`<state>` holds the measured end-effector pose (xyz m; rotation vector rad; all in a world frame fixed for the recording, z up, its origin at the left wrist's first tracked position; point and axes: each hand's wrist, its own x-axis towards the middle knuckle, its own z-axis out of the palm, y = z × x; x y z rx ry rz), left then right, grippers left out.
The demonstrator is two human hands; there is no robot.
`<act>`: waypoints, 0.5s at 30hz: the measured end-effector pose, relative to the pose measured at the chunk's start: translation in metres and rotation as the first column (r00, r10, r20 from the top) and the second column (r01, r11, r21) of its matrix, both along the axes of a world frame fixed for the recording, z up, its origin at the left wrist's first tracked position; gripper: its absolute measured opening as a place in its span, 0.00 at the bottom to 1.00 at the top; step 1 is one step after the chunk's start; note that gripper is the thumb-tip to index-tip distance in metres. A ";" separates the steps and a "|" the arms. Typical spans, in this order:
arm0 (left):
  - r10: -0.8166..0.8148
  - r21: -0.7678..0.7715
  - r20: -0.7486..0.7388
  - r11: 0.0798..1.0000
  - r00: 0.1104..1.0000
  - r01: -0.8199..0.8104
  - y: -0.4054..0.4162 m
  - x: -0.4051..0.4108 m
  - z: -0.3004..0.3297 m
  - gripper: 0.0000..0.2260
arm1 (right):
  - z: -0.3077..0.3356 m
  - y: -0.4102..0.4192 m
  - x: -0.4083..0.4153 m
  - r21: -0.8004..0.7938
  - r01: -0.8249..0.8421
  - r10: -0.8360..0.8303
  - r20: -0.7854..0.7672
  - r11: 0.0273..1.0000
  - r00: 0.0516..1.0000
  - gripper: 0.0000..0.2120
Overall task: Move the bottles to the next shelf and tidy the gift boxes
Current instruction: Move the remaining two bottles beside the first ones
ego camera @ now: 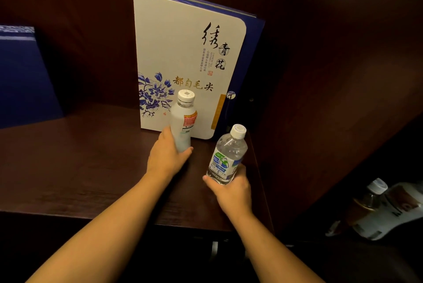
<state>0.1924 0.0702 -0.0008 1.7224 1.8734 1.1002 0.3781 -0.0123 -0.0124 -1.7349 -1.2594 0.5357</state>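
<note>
You are looking into a dark wooden shelf [91, 168], its board brown with a fine grain and lit from above. A dark wooden back panel [80, 8] closes it behind. On your right a wooden side wall [332, 99] divides it from the neighbouring compartment, which lies in deep shadow. Below the board's front edge everything is black.

1. A white gift box [183, 54] with blue flowers stands upright at the back of the dark wooden shelf [80, 157].
2. Just in front of the box, the left hand [168, 157] wraps a frosted white bottle [183, 120].
3. Right of that bottle, nearer the shelf's front edge, the right hand [231, 189] grips a clear water bottle [226, 157].
4. Far left of the box stands a dark blue box [20, 77].
5. Lower right, past the side panel, more bottles [375, 205] lie blurred.
</note>
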 end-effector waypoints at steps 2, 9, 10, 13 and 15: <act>0.001 -0.016 0.002 1.000 1.000 -0.001 -0.011 -0.001 0.000 0.31 | 0.003 -0.002 0.004 0.004 0.000 0.000 -0.016 1.000 1.000 0.30; -0.010 -0.045 0.006 0.999 1.000 0.011 -0.074 0.003 0.004 0.29 | 0.008 -0.035 0.016 0.010 -0.074 0.074 -0.027 0.997 0.997 0.30; -0.009 -0.047 0.006 0.999 1.000 0.009 -0.085 0.006 0.005 0.29 | 0.007 -0.041 0.018 0.013 -0.091 0.091 -0.041 0.996 0.995 0.29; 0.007 -0.072 0.031 0.997 1.000 -0.005 -0.122 0.017 0.010 0.29 | 0.007 -0.064 0.027 0.023 -0.132 0.133 -0.085 0.991 0.987 0.28; 0.028 -0.077 0.038 0.997 0.999 -0.025 -0.147 0.025 0.011 0.29 | 0.005 -0.080 0.035 0.034 -0.172 0.174 -0.106 0.985 0.979 0.28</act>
